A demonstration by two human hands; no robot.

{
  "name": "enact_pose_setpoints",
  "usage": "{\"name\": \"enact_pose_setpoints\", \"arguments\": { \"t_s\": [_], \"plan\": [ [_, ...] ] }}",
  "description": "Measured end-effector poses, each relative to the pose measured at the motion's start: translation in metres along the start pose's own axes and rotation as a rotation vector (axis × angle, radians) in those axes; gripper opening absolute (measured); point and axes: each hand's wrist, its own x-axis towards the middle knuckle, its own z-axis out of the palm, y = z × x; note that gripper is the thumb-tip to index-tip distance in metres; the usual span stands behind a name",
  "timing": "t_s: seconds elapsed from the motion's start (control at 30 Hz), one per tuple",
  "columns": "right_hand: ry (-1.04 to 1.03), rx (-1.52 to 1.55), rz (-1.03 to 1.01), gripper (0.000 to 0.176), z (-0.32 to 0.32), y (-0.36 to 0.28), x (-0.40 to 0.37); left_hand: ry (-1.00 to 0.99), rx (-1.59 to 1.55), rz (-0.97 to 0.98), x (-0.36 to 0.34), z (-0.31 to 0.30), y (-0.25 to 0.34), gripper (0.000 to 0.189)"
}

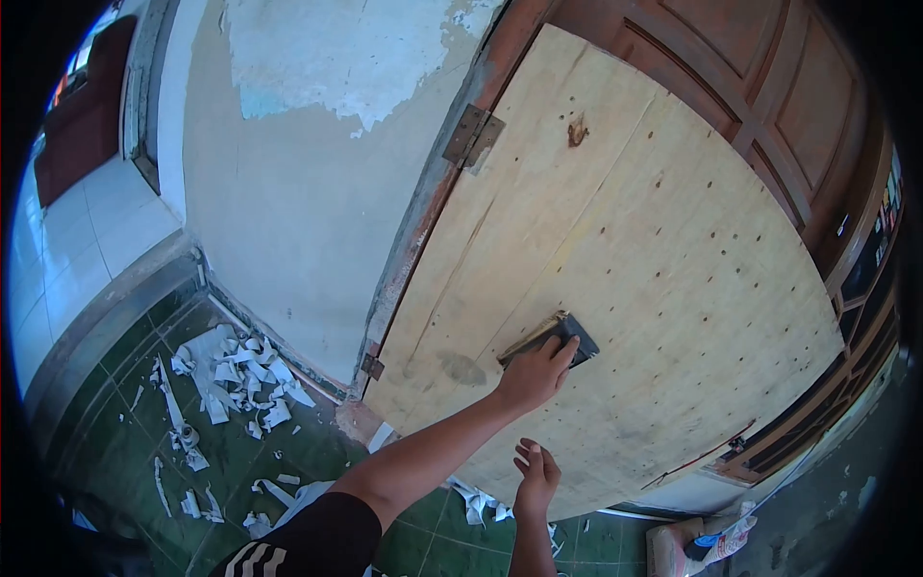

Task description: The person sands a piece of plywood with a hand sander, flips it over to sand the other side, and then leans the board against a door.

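My left hand (536, 373) reaches across from the lower left and grips a dark rectangular block (583, 338), which looks like a sanding block with a pale, worn edge. The block lies against a large plywood panel (615, 240), whose pale surface is dotted with small brown marks and has a knot near the top. Below it, my right hand (536, 481) hovers in front of the panel's lower part, its fingers loosely bent and apart, with nothing in them. Part of the block is hidden under my left fingers.
Hinges (473, 136) join the panel to a worn frame beside a wall (317, 212) with peeling paint. Torn white scraps (245, 370) litter the green tiled floor (423, 539). A brown panelled door (740, 58) stands behind. Sacks (673, 548) lie at lower right.
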Motion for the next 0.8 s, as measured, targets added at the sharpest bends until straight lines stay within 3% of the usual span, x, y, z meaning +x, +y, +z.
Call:
{"name": "enact_pose_setpoints", "arguments": {
  "t_s": [0.07, 0.13, 0.17, 0.2, 0.23, 0.3, 0.4, 0.47, 0.53, 0.57, 0.63, 0.77, 0.8],
  "plan": [
    [-0.052, -0.091, 0.154, 0.039, -0.019, 0.067, -0.042, 0.073, 0.007, -0.033, 0.036, -0.027, 0.007, 0.052],
    [-0.123, -0.313, 0.249, 0.038, -0.047, 0.185, -0.092, 0.172, 0.022, -0.081, 0.061, -0.051, 0.007, 0.051],
    [-0.192, -0.497, 0.422, 0.033, -0.055, 0.227, -0.122, 0.233, -0.005, -0.102, 0.053, -0.048, -0.006, 0.053],
    [-0.587, -0.887, 0.382, 0.051, -0.089, 0.364, -0.156, 0.294, -0.036, -0.129, 0.033, -0.039, -0.027, 0.054],
    [-0.592, -0.850, 0.407, 0.050, -0.081, 0.358, -0.190, 0.359, -0.068, -0.154, 0.009, -0.028, -0.048, 0.056],
    [-0.599, -0.778, 0.460, 0.050, -0.064, 0.343, -0.258, 0.279, 0.001, -0.139, -0.064, 0.004, -0.096, 0.058],
    [-0.877, -0.733, 0.655, 0.051, -0.044, 0.260, -0.255, 0.086, 0.053, -0.092, -0.082, -0.014, -0.108, 0.058],
    [-0.876, -0.737, 0.509, 0.050, -0.054, 0.284, -0.267, 0.115, 0.069, -0.021, -0.018, -0.047, -0.081, 0.055],
    [-0.871, -0.782, 0.368, 0.050, -0.051, 0.246, -0.247, 0.289, -0.030, -0.079, 0.055, -0.083, -0.052, 0.052],
    [-0.753, -0.806, 0.167, 0.046, -0.066, 0.294, -0.257, 0.343, -0.037, -0.081, 0.072, -0.092, -0.052, 0.052],
    [-0.618, -0.712, 0.362, 0.045, -0.092, 0.372, -0.258, 0.451, -0.046, -0.081, 0.093, -0.102, -0.055, 0.051],
    [-0.558, -0.717, 0.541, 0.043, -0.106, 0.423, -0.259, 0.335, -0.070, -0.161, -0.041, -0.030, -0.113, 0.052],
    [-0.619, -0.750, 0.489, 0.045, -0.104, 0.417, -0.261, 0.303, -0.050, -0.153, -0.054, -0.032, -0.118, 0.052]
  ]
}}
